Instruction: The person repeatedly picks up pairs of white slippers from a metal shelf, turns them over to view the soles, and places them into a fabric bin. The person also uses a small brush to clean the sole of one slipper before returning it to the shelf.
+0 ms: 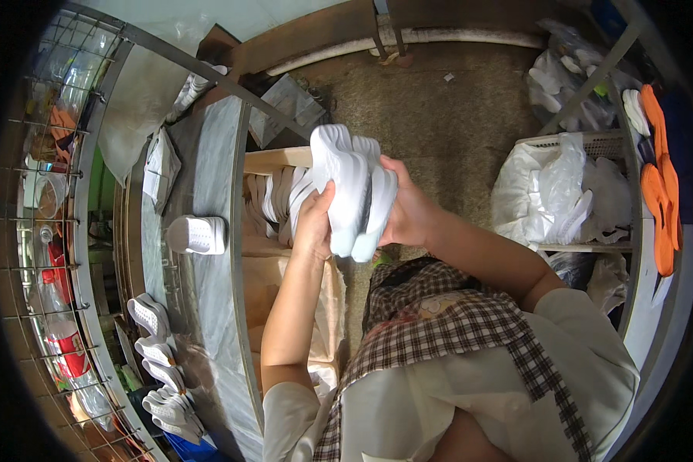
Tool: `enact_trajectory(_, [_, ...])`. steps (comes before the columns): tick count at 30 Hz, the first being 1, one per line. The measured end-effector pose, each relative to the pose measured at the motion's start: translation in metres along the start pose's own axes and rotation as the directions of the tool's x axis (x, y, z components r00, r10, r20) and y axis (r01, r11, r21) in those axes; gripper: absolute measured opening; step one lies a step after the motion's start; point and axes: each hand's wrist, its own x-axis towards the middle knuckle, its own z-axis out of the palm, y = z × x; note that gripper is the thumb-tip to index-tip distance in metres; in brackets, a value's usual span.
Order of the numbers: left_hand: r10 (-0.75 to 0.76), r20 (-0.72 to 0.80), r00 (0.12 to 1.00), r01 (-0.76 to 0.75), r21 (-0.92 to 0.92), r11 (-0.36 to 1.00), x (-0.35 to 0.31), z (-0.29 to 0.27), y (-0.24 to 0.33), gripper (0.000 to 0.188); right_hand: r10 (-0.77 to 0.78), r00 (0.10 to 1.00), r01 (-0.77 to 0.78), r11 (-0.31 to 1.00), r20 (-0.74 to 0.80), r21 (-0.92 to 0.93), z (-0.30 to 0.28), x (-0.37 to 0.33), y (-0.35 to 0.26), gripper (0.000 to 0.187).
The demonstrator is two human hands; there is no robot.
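Both my hands hold up a stack of white shoe soles (340, 171) in front of me, toes and heels lined up, the lower ends tinted pale blue. My left hand (313, 221) wraps the stack's left side with the thumb on top. On the other side my right hand (413, 206) grips it, its fingers partly hidden behind the soles. Just below and left, a cardboard box (277, 159) contains more white soles (260, 202). A single white perforated shoe (198, 235) lies on the grey worktable (208, 308) to the left.
Several white shoes (159, 353) line the worktable's far left edge, beside a wire grid rack (58, 266) with bottles behind it. At right, plastic bags (539, 192) fill a shelf basket, and orange soles (657, 192) hang or lean by the frame. Brown floor (454, 115) lies ahead.
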Motion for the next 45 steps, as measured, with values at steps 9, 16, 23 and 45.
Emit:
enact_trajectory(9, [-0.133, 0.015, 0.991, 0.133, -0.021, 0.991, 0.003, -0.007, -0.042, 0.044, 0.179, 0.973, -0.168, 0.982, -0.147, 0.083, -0.024, -0.009, 0.002, 0.086])
enact_trajectory(16, [-0.182, -0.105, 0.978, 0.168, -0.135, 0.977, -0.001, -0.006, -0.050, 0.030, 0.210, 0.944, -0.180, 0.974, -0.255, 0.137, -0.023, -0.011, 0.006, 0.081])
enact_trajectory(23, [-0.060, -0.129, 0.990, 0.067, 0.051, 0.996, -0.018, 0.004, -0.040, 0.042, 0.120, 0.976, -0.125, 0.992, -0.182, -0.013, -0.024, -0.012, 0.008, 0.076])
enact_trajectory(45, [0.387, 0.164, 0.907, -0.338, -0.262, 0.904, -0.014, 0.005, -0.016, 0.053, -0.378, 0.855, 0.517, 0.585, 0.354, -0.625, 0.029, -0.046, -0.018, 0.076])
